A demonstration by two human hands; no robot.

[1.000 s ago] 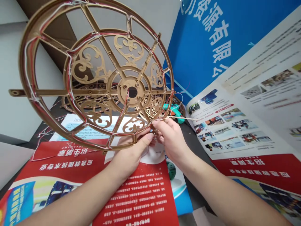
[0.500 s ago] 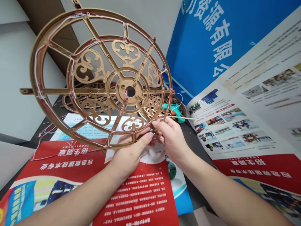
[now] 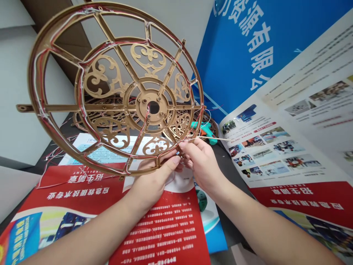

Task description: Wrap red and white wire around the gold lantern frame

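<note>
Currently, a round brass-coloured frame (image 3: 116, 108) is held tilted, roughly face-on, above the tabletop (image 3: 233, 228), left of its centre. The left hand (image 3: 158, 175) grips the lower rim: the thumb is on the near side, and the other fingers are partly hidden. The right hand (image 3: 202, 156) is at the lower right rim, fingers curled and fingertips crowded beside the left thumb; whether they close on a wire cannot be told.

Status of wiring: red and white wires (image 3: 35, 73) follow the outer and inner rings and cross between them at several short ribs. A pair also runs from the hub opening down one lower spoke. By appearance, most of the visible run is in place. White and red free lengths (image 3: 210, 113) stand clear of the right rim, which suggests that this portion is not yet secured. The section behind the fingers cannot be assessed.

Surroundings: similar frames (image 3: 78, 123) lie toward the far edge of the tabletop. A turquoise glue gun (image 3: 211, 137) lies near its far right corner, beside the standing printed sheets (image 3: 264, 147). A red brochure (image 3: 162, 224) covers part of the tabletop toward the near edge.
</note>
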